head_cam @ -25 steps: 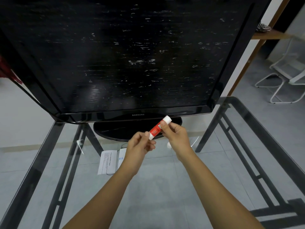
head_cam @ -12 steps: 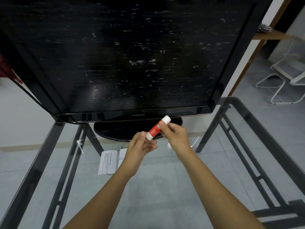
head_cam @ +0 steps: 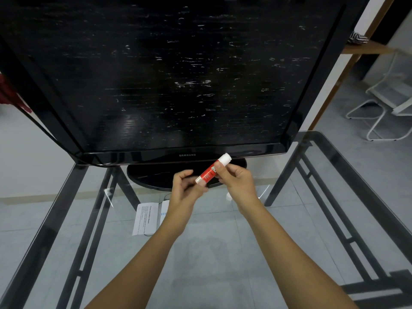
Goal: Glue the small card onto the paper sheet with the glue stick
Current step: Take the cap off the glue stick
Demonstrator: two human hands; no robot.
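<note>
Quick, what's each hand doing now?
Left hand: curled at the lower end of the glue stick; grip cannot be told.
Right hand: holding the glue stick.

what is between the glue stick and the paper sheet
Nothing separate: left hand and right hand hold the glue stick in the air; only that left hand sits between it and the paper sheet.

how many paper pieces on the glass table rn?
2. A printed paper sheet lies left of the left forearm; a small card sits beside its right edge, partly hidden behind that forearm. More could be hidden under the arms.
</note>
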